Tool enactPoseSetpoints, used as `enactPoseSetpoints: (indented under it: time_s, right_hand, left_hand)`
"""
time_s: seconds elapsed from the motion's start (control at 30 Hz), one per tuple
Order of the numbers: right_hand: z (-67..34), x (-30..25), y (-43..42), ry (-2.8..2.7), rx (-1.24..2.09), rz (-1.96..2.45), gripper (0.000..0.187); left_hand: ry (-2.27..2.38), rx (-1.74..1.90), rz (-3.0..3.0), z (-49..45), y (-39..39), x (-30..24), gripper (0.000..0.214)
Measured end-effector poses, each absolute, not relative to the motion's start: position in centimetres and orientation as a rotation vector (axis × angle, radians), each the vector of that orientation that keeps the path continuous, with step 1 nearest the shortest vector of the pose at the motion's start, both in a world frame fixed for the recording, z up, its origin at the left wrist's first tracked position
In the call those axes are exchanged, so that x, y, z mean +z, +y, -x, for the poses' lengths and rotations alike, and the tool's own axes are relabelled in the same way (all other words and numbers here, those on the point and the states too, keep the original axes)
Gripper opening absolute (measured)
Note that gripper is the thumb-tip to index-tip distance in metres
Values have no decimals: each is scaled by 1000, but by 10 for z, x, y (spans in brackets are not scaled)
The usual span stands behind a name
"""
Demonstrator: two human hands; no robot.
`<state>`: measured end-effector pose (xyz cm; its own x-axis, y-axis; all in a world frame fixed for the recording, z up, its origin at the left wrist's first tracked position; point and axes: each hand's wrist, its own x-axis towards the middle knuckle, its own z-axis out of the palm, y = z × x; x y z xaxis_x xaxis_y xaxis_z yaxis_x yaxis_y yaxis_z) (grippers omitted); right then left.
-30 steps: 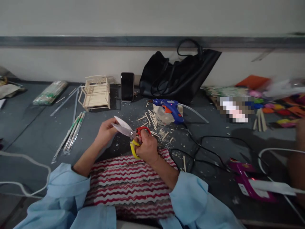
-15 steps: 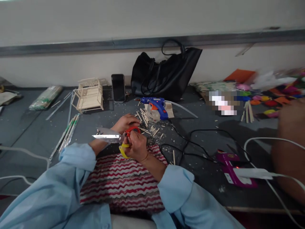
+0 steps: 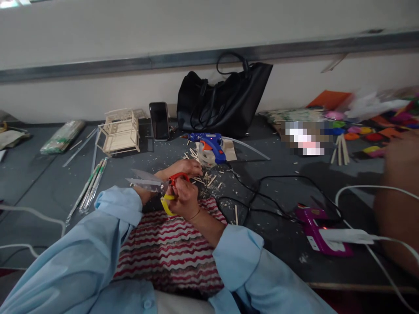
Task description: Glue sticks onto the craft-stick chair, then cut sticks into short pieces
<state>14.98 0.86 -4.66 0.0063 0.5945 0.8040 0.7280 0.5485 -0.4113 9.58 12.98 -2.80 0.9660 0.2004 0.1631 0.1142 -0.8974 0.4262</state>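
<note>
My right hand [image 3: 186, 198] is closed around the handles of a pair of scissors [image 3: 149, 182], one red and one yellow. Their blades stand apart and point left, above my left forearm. Beyond them, my left hand [image 3: 187, 167] reaches over the edge of a pile of short wooden sticks [image 3: 197, 157]. Its fingers are bent and drawn together; whatever lies under the fingertips is hidden. A blue hot glue gun [image 3: 212, 146] with a clear glue stick in its back lies just behind the pile, on a roll of clear tape [image 3: 205, 156].
A small stick-built furniture model [image 3: 120, 133], a phone [image 3: 159, 121] and a black bag [image 3: 222, 102] stand at the back. Wrapped sticks [image 3: 93, 185] lie left. A purple power strip [image 3: 322, 231] and black cable [image 3: 262, 192] are right, near another person's arm [image 3: 401, 196]. A striped cloth [image 3: 170, 253] is in front.
My left hand has moved right along the stick pile, and its fingers have drawn in. The scissors have shifted slightly left and stay in my right hand, blades still apart.
</note>
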Motion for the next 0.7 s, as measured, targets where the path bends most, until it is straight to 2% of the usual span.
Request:
enactPoseSetpoints:
  time_s: [0.17,0.37,0.7]
  right_hand:
    - [-151,-43,8,-1684,-137,1126,16]
    - [-152,-46,10,-1690,-121,1126,14]
    - [-152,-42,8,-1681,-86,1156,15]
  left_hand:
    - [112,390,-2677,-99,128,-32,24]
    - [509,739,-2530,-81,135,-35,18]
    - [276,560,-2587,-106,128,-40,23]
